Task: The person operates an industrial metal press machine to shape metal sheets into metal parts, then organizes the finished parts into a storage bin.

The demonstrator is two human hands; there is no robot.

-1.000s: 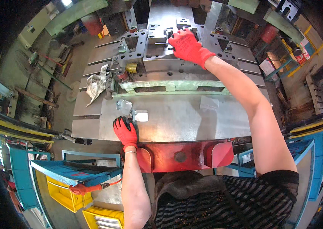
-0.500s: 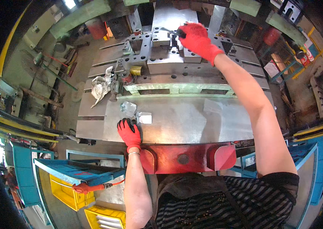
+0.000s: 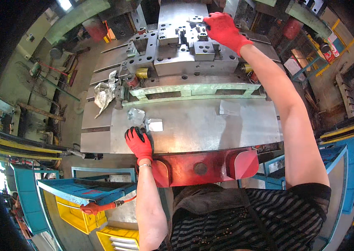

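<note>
- I stand at a grey steel press table [image 3: 210, 129] with a red guard [image 3: 202, 167] along its near edge; a crumpled rag [image 3: 105, 93] lies at the table's left, a blue tray [image 3: 82, 190] and yellow bins [image 3: 80, 217] sit lower left.
- The die block [image 3: 185, 46] sits at the far end, behind a green frame [image 3: 193, 90].
- What my right fingers pinch is hidden by the glove; I cannot tell whether they grip.
- My right hand [image 3: 223, 28] stretches far out onto the die block's top.
- My left hand [image 3: 138, 141] rests flat and unclenched on the table, just beside small metal blanks [image 3: 145, 120].
</note>
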